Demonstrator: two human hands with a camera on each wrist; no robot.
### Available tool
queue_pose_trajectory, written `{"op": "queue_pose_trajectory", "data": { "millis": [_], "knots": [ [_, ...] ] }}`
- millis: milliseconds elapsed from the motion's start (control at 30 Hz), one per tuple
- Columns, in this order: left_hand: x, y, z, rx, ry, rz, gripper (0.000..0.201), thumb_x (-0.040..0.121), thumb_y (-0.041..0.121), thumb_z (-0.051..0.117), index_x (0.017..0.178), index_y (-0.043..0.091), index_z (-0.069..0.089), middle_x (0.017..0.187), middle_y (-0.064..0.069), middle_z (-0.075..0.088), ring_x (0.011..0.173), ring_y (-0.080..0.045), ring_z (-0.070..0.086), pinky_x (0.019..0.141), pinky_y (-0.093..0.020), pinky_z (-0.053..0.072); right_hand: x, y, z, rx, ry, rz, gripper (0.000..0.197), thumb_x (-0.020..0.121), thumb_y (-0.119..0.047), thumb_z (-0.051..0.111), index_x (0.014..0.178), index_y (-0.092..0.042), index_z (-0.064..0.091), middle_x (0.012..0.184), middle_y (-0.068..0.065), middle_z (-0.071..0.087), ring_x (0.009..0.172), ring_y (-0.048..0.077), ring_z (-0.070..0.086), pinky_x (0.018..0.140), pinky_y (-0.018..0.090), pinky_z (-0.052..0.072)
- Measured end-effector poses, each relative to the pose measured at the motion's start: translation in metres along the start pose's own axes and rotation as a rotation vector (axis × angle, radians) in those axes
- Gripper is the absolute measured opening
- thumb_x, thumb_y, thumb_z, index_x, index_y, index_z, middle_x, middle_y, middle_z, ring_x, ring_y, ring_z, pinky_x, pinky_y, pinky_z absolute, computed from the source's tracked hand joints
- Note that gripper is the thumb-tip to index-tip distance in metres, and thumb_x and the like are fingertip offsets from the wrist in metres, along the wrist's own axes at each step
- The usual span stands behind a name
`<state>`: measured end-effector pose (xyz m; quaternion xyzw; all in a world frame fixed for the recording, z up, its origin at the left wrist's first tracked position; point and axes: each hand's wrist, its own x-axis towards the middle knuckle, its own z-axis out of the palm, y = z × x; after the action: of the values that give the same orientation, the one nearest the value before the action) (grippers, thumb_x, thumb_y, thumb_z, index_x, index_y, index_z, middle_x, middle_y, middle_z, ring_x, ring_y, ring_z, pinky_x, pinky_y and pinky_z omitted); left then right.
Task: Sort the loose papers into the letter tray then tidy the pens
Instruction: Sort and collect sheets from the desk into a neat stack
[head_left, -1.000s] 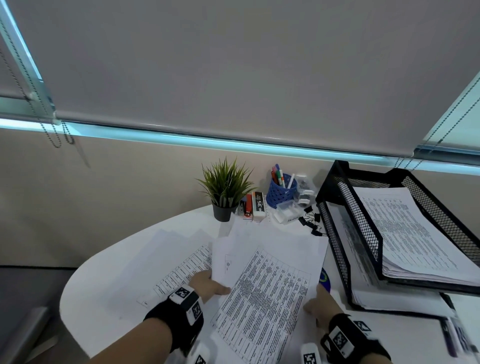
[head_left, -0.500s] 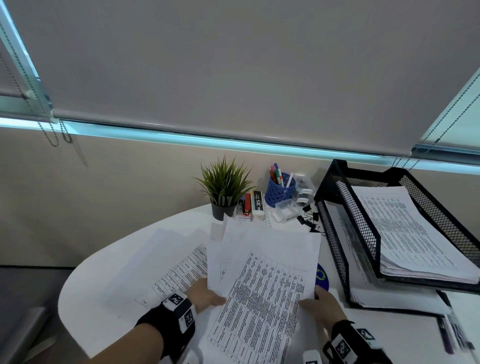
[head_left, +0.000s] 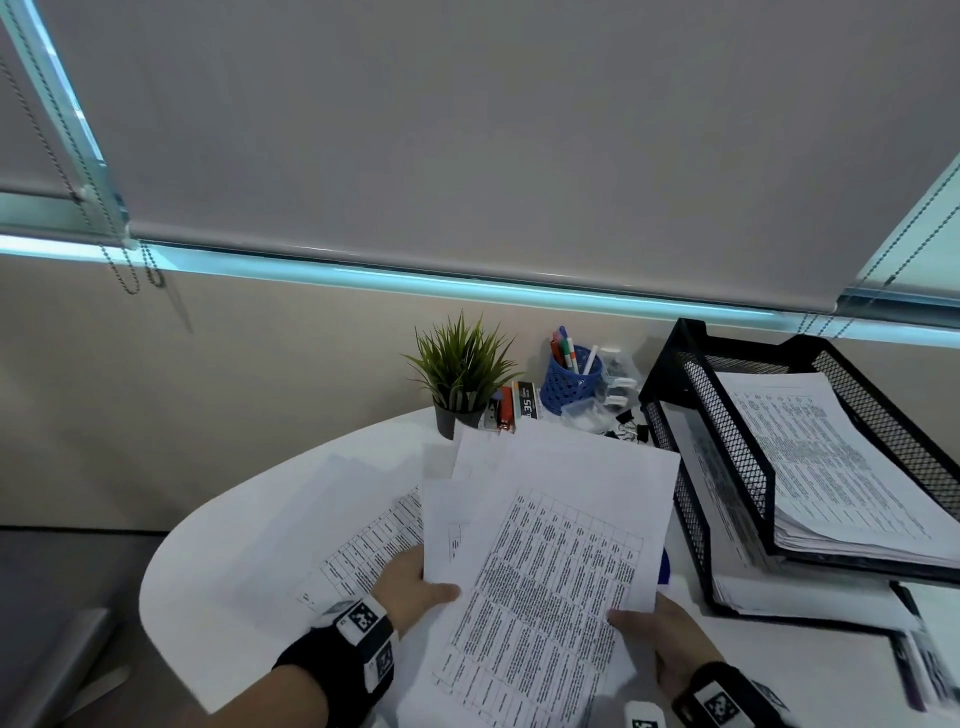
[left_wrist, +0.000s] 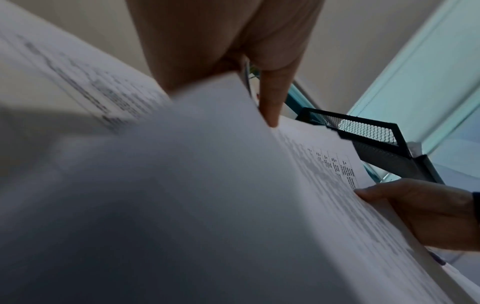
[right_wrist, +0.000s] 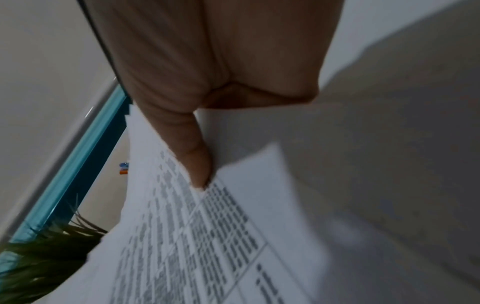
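Above the round white table (head_left: 208, 571), you have a loose sheaf of papers (head_left: 550, 561) lifted between both hands: your left hand (head_left: 415, 587) pinches its left edge, thumb on top, and your right hand (head_left: 660, 639) pinches the lower right edge the same way, each thumb pressed flat on the print. The black mesh letter tray (head_left: 727, 467) stands just to your right, its upper tier already stacked with printed sheets. At least one more sheet (head_left: 363, 540) lies on the table under your left wrist. The sheaf is fanned, its pages skewed and their corners poking out at different angles, so a page may slide free if you swing it across without squaring it. A stray corner could also catch on the tray's mesh wall and buckle. Behind the sheaf stand a small plant (head_left: 460, 374) and a blue pen cup (head_left: 569, 379), near enough that the far edge might brush them, though the wide lens makes that gap hard to judge.
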<state>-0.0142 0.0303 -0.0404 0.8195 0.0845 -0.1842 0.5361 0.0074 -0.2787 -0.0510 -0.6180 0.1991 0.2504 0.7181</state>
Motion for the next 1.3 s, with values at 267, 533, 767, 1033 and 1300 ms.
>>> {"op": "queue_pose_trajectory", "data": {
  "millis": [267,533,767,1033,1300],
  "knots": [
    [0.007,-0.026,-0.057,0.478,0.518,-0.268,0.062,0.075,0.041,0.067,0.131,0.025,0.045,0.143,-0.006,0.04,0.132,-0.025,0.037,0.108,-0.036,0.034,0.021,0.015,-0.037,-0.252,0.215,-0.022,0.051,0.048,-0.012,0.087,0.096,-0.006,0.07,0.097,0.013,0.074,0.096,0.036,0.067,0.097,0.055,0.045],
    [0.009,-0.042,-0.11,0.527,0.486,-0.673,0.102,0.053,0.047,0.084,0.133,0.01,0.033,0.13,-0.018,0.04,0.122,-0.035,0.042,0.101,-0.04,0.039,0.011,-0.002,-0.022,-0.286,0.269,-0.007,0.02,0.078,0.013,0.064,0.092,-0.001,0.068,0.092,0.02,0.073,0.093,0.037,0.066,0.096,0.055,0.045],
    [0.031,-0.052,-0.123,0.554,0.283,-0.653,0.061,0.033,0.043,0.075,0.084,0.015,0.057,0.077,-0.003,0.066,0.082,-0.026,0.067,0.081,-0.034,0.054,0.013,-0.002,-0.019,-0.319,0.294,-0.022,0.019,0.076,0.013,0.065,0.091,0.001,0.069,0.09,0.022,0.073,0.091,0.039,0.067,0.092,0.056,0.048],
    [0.021,-0.026,-0.099,0.629,0.105,-0.375,0.05,0.082,0.021,0.066,0.126,0.017,0.042,0.126,-0.007,0.053,0.112,-0.02,0.052,0.089,-0.027,0.041,0.007,-0.009,-0.01,-0.366,0.27,-0.028,0.019,0.067,0.009,0.071,0.084,0.001,0.069,0.086,0.022,0.072,0.087,0.037,0.067,0.083,0.044,0.052],
    [0.033,-0.031,-0.087,0.555,0.104,-0.227,0.07,0.081,0.034,0.067,0.139,0.015,0.034,0.139,-0.005,0.046,0.127,-0.021,0.044,0.102,-0.027,0.035,0.007,-0.015,-0.011,-0.433,0.336,-0.085,0.015,0.076,0.013,0.064,0.079,-0.001,0.066,0.086,0.022,0.07,0.084,0.036,0.066,0.08,0.046,0.054]
  ]
}}
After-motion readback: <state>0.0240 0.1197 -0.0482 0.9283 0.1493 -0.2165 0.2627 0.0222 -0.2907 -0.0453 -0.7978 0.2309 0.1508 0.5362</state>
